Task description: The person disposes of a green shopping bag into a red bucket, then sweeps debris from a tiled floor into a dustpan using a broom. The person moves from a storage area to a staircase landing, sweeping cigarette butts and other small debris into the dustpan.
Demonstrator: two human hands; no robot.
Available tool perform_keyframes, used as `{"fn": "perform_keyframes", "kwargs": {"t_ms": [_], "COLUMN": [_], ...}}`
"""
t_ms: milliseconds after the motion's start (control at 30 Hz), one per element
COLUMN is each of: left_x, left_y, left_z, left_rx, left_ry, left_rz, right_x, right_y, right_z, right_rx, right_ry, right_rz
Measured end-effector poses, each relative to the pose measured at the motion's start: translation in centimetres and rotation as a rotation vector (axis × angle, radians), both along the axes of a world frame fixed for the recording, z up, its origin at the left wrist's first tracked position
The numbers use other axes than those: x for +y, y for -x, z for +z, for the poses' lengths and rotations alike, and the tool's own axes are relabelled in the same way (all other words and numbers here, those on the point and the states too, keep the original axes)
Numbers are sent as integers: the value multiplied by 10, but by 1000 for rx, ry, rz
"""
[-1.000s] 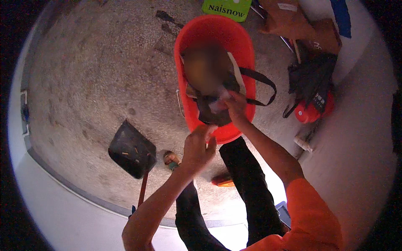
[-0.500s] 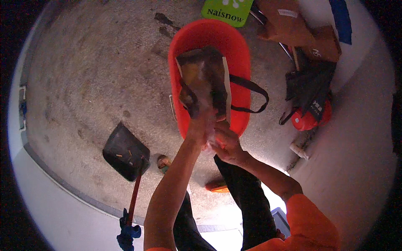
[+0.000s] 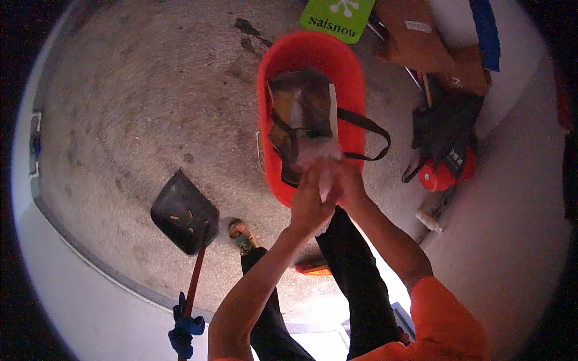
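Note:
In front of me stands a long red tub (image 3: 355, 78). A dark brown and black bag (image 3: 307, 114) with black straps lies in it, one strap (image 3: 370, 129) looping over the tub's right rim. Over the tub's near end my left hand (image 3: 310, 201) and my right hand (image 3: 348, 185) are close together. Both are closed on a thin, whitish see-through sheet, seemingly a plastic bag (image 3: 326, 183). Its top reaches the dark bag's near edge, and a bit hangs below my hands. Blur hides the fingertips.
On the left a black dustpan (image 3: 183, 210) with a red handle holds small scraps. To the right are cardboard boxes (image 3: 415, 36), a black umbrella (image 3: 445, 126) and a red round object (image 3: 439, 175) by the wall. A green bag (image 3: 337, 21) stands beyond the tub.
My hands have come together, the left moving back from the dark bag and the right moving up. The view has shifted slightly, and more of my left shoe shows.

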State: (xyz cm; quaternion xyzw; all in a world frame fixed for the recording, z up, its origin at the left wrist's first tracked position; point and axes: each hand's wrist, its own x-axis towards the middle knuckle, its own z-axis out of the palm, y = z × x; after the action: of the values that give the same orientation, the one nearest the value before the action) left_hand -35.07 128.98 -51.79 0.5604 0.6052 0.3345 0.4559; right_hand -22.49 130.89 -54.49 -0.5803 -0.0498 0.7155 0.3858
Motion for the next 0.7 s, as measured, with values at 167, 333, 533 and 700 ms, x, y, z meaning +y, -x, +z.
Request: {"fn": "perform_keyframes", "kwargs": {"t_ms": [167,333,533,700], "left_x": [2,31,25,6], "left_y": [20,33,16,28], "left_z": [4,26,-11,-20], "left_rx": [-740,-1134,-429,-177], "left_ry": [610,874,474,505], "left_rz": [310,244,231,-168], "right_x": [29,9,-11,14], "right_y": [2,27,37,8], "right_z": [50,94,110,100], "right_rx": [-74,-314,-1044,-956], "right_ry": [-196,-73,-708,-870], "right_rz": [-51,436,1152,978]}}
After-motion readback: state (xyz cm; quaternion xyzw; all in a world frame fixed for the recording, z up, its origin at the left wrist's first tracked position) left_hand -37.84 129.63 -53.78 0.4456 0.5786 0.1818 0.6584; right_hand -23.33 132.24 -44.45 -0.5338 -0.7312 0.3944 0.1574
